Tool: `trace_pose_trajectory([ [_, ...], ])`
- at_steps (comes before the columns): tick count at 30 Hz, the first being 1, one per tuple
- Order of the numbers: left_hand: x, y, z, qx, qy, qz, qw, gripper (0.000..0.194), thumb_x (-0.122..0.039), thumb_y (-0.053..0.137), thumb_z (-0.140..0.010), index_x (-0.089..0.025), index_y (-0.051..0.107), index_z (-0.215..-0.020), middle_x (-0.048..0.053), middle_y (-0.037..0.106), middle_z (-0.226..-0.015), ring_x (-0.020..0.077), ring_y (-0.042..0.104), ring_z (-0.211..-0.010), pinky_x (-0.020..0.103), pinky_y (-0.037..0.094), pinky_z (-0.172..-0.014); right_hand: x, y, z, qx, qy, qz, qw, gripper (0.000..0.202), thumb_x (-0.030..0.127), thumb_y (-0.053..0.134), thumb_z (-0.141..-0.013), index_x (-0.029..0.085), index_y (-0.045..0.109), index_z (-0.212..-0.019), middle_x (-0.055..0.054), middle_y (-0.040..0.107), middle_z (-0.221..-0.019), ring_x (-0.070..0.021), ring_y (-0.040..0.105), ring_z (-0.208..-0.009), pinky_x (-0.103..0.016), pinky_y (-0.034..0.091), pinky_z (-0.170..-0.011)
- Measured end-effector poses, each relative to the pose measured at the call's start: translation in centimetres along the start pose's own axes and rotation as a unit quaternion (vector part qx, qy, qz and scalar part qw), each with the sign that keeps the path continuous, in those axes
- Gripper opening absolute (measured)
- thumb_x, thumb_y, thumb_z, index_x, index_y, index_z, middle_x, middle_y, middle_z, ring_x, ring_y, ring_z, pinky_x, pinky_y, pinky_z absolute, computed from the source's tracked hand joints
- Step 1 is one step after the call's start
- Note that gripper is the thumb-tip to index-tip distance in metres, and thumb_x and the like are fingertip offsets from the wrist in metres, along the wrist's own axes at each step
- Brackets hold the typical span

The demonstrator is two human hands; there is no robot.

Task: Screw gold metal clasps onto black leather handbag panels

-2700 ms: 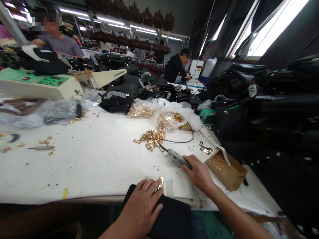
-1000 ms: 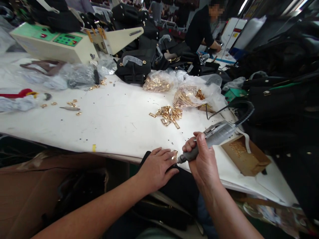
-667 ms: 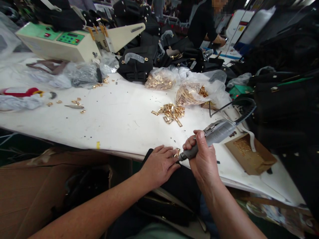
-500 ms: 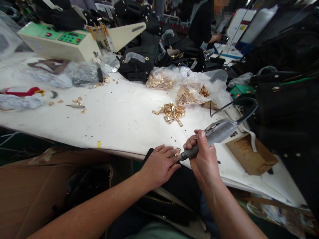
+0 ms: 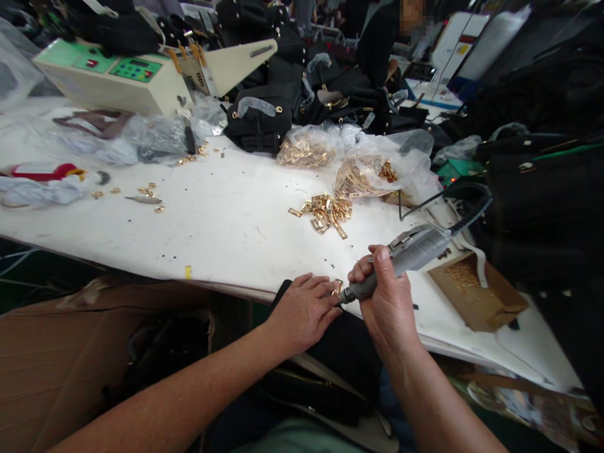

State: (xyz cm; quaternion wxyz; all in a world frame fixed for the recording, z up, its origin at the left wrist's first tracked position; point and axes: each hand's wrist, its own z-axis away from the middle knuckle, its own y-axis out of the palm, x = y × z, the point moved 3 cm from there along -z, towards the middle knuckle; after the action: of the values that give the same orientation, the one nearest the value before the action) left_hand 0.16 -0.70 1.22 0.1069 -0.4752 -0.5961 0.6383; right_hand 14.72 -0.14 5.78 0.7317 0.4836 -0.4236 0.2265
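My right hand (image 5: 389, 296) is wrapped round a grey electric screwdriver (image 5: 415, 251), thumb along its top. The tool slants down to the left, and its tip meets the black bag (image 5: 342, 340) beside a small gold metal plate (image 5: 337, 288). My left hand (image 5: 302, 308) lies flat on the bag with fingers stretched out, their tips touching or close to the plate. Whether the thumb presses the plate is unclear. The bag rests against the table edge and over my lap. A screw at the tip is too small to make out.
Loose gold plates (image 5: 325, 212) lie on the white table (image 5: 226, 220), before plastic bags of gold parts (image 5: 365, 176). A cardboard box of small screws (image 5: 476, 292) stands right. Further back are black bags (image 5: 259, 119), a machine (image 5: 113, 78) and another person (image 5: 377, 44).
My hands and the screwdriver stay almost in place; the tool's tip has barely shifted. The other person at the back has moved an arm.
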Motion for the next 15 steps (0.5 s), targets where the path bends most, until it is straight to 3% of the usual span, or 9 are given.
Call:
trace_pose_trajectory([
  [15,-0.1,-0.1,0.02,0.005,0.005,0.0,1.0,0.032,-0.038,0.048,-0.104,-0.03,0.061,-0.132,0.0,0.061,-0.141,0.0242,0.053,-0.131,0.049,0.037,-0.112,-0.02,-0.2,0.2,0.002,-0.011,0.014,1.0,0.036,0.048,0.08,-0.084,0.02,0.058,-0.09,0.007,0.047,-0.066,-0.0091,0.049,-0.057,-0.022,0.043,-0.056],
])
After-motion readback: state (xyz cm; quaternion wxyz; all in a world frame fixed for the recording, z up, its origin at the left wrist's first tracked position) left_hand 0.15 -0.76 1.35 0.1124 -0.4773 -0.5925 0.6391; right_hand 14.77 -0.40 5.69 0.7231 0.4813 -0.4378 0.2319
